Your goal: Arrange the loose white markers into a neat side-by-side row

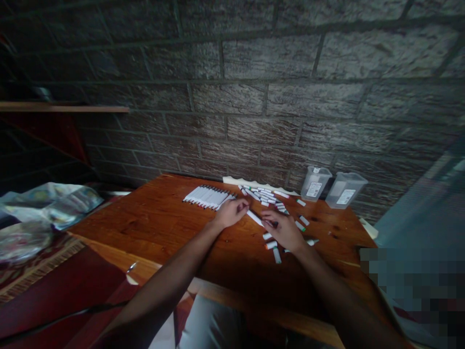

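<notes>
A white marker (255, 218) slants between my two hands, just above the wooden table (156, 213). My left hand (231, 213) pinches its far left end with closed fingers. At the near right end, my right hand (285, 230) has its fingers closed around the tip; whether a cap is there too is hidden. Left of my left hand lies a neat row of white markers (207, 196) with dark ends, side by side. Loose white marker caps and short pieces (271, 245), some with orange or green ends, lie scattered around my right hand.
Two clear plastic containers (315, 186) with labels stand at the back right. A wavy white strip (254, 183) runs along the back edge by the brick wall (236, 97). More marker pieces (267, 195) are heaped before it. Plastic bags (54, 201) lie left of the table.
</notes>
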Available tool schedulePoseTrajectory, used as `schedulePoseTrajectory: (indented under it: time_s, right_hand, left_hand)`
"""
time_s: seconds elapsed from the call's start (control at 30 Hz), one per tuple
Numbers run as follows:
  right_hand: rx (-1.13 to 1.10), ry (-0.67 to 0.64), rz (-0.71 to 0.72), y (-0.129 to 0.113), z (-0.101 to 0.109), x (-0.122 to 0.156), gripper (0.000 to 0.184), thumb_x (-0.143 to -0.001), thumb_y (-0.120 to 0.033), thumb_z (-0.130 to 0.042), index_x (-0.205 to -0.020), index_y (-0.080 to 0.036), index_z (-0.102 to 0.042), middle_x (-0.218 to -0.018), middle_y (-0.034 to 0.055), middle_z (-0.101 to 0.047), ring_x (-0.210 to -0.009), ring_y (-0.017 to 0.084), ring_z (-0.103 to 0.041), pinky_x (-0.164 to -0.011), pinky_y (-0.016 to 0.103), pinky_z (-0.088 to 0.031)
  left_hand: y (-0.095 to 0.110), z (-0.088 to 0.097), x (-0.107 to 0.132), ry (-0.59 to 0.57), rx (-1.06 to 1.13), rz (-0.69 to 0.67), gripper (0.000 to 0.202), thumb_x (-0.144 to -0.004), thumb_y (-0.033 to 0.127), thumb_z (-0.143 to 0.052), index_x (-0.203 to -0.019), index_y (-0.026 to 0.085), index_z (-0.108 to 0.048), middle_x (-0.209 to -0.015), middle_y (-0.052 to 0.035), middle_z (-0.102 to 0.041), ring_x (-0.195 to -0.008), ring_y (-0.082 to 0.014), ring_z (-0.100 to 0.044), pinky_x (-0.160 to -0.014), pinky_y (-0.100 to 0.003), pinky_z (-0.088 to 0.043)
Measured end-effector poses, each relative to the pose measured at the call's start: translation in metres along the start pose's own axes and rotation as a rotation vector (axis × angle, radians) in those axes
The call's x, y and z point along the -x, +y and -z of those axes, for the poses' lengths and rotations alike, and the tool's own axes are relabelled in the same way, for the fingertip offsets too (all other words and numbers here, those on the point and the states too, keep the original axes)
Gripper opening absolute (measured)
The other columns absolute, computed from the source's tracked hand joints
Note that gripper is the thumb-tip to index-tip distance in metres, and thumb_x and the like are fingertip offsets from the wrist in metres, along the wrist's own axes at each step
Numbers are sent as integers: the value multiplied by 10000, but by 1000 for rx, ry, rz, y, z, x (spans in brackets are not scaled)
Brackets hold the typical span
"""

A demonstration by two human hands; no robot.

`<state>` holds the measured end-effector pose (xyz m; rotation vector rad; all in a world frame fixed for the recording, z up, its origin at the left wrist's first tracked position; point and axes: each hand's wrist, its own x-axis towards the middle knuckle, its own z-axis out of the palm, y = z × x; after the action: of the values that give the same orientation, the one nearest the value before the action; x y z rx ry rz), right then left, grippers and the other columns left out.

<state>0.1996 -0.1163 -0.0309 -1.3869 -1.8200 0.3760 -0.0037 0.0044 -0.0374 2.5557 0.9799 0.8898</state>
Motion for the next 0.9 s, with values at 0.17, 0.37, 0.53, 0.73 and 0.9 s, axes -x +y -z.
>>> schedulePoseTrajectory:
  time_s: [0.17,0.37,0.53,0.73,0.9]
  right_hand:
    - [-14,7,32,-3,3,3,239,-886,-325,-550,-1053,-230,-693,-953,21,-758,-843,163,-708,-780,273,-544]
    - [55,136,-68,8,17,-1,225,-895,-329,-526,-968,-220,-709,-961,26,-756,-817,162,-699,-784,281,-529]
    - [107,-63,88,1,13,2,189,-839,-354,-638,-949,-225,-723,-862,15,-727,-785,145,-651,-741,258,-492]
    - [242,-226,151,-6,4,4,57,-802,-235,-671,-815,-215,-722,-688,-11,-640,-698,131,-581,-681,241,-431]
    - [274,-141,-1,4,17,1,119,-811,-193,-622,-861,-215,-727,-798,7,-692,-763,143,-620,-740,245,-456]
  left_hand:
    - [-1,-2,1,-52,-28,4,259,-894,387,-527,-974,217,-706,-773,-15,-706,-674,-134,-617,-651,-237,-421]
    - [4,-2,2,-119,-100,-27,301,-889,473,-531,-895,257,-740,-756,-11,-711,-684,-155,-626,-604,-251,-392]
    - [4,-2,2,-75,-95,27,276,-873,458,-555,-866,244,-729,-764,-18,-705,-703,-165,-624,-639,-263,-421]
    - [2,2,1,1,-148,92,264,-865,447,-565,-855,222,-704,-852,-44,-702,-805,-190,-633,-748,-292,-468]
    - [2,2,0,-59,-128,94,154,-825,258,-578,-913,227,-701,-883,-32,-714,-828,-191,-644,-776,-294,-472]
